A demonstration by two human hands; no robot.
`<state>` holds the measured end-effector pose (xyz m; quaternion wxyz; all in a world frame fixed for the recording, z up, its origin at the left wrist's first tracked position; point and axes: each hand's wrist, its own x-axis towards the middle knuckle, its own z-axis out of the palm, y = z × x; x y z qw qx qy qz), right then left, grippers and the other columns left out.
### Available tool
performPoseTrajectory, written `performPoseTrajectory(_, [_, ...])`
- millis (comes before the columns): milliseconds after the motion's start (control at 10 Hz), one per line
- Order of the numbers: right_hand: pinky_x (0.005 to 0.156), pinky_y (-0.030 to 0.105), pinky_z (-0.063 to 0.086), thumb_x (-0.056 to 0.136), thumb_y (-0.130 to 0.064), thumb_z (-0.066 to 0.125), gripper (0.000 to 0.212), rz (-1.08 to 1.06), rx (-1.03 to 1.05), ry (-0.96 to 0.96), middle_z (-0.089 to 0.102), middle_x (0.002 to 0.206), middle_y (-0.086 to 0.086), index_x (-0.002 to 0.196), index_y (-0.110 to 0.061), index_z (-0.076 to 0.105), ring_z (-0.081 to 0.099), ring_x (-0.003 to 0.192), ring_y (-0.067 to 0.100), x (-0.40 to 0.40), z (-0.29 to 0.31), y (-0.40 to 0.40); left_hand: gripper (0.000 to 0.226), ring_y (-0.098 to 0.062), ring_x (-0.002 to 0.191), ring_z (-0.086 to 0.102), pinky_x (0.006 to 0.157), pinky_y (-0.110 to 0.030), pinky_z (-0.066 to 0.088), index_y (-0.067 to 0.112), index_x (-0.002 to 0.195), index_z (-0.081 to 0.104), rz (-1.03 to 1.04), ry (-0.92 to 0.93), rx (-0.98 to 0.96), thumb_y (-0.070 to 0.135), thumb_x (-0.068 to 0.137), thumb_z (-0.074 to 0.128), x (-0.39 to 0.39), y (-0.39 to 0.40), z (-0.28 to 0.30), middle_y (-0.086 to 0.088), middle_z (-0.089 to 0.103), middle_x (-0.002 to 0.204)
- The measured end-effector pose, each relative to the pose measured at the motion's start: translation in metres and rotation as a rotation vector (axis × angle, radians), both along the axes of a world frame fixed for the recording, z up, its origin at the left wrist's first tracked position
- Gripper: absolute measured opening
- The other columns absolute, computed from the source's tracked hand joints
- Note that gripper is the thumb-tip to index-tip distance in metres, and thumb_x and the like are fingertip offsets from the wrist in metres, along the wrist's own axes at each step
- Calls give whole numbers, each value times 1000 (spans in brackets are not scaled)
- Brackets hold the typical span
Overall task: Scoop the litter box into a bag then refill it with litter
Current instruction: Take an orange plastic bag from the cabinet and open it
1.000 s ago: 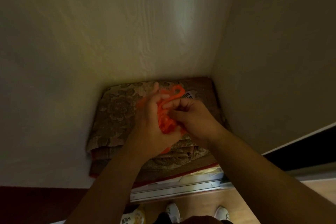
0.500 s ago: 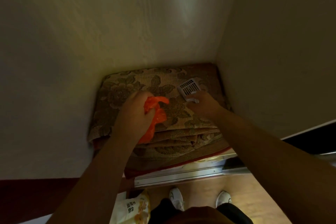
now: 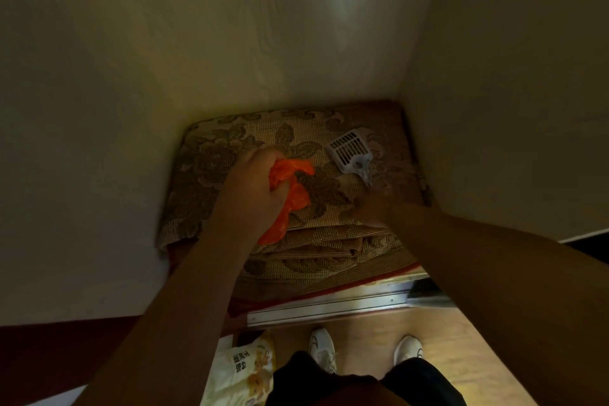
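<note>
In the head view, the person stood in front of a low, dim corner between two pale walls, where a folded floral cloth (image 3: pixel 316 194) lay in a pile. The left hand (image 3: pixel 250 189) was closed into a fist around a crumpled orange bag (image 3: pixel 291 194); the fingers were wrapped tightly on it, and a part of the bag hung out below the hand, over the cloth. The right hand (image 3: pixel 379 208) was lower and to the right, in shadow and blurred, so it could not be told how far its fingers were open; it held nothing that could be seen. A white slotted litter scoop (image 3: pixel 351 153) lay on the cloth just beyond the right hand, apart from it, with its handle pointing toward the person. On the wooden floor (image 3: pixel 362 339) near the white shoes (image 3: pixel 321 348), a pale yellow litter bag (image 3: pixel 240 369) lay at the bottom edge. The litter box itself was not seen.
</note>
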<state>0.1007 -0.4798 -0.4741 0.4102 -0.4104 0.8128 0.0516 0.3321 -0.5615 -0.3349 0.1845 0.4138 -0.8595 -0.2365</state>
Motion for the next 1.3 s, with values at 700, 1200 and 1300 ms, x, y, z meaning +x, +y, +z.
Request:
performPoseTrajectory(700, [93, 39, 50, 98, -16, 59, 62, -203, -170, 73, 45, 148, 13, 154, -22, 31, 51, 130, 36, 1, -25, 11, 26, -8, 97, 49, 83, -23, 36, 18, 120, 64, 32, -47, 40, 18, 94, 67, 12, 0, -4, 9, 49, 111])
performPoseTrajectory(1200, [90, 47, 55, 102, -56, 44, 46, -658, -707, -108, 70, 105, 3, 123, -21, 63, 68, 94, 20, 16, 133, 91, 30, -20, 110, 59, 87, -28, 40, 24, 124, 64, -127, -22, 12, 23, 94, 68, -24, 9, 45, 9, 52, 114])
performPoseTrajectory(1300, [82, 38, 55, 104, -47, 45, 38, -617, -763, 22, 69, 104, -3, 126, -21, 62, 66, 93, 16, 18, 161, 121, 37, -15, 118, 56, 94, -36, 48, 40, 126, 57, -215, 19, 103, 45, 92, 70, -40, 26, 54, 12, 55, 129])
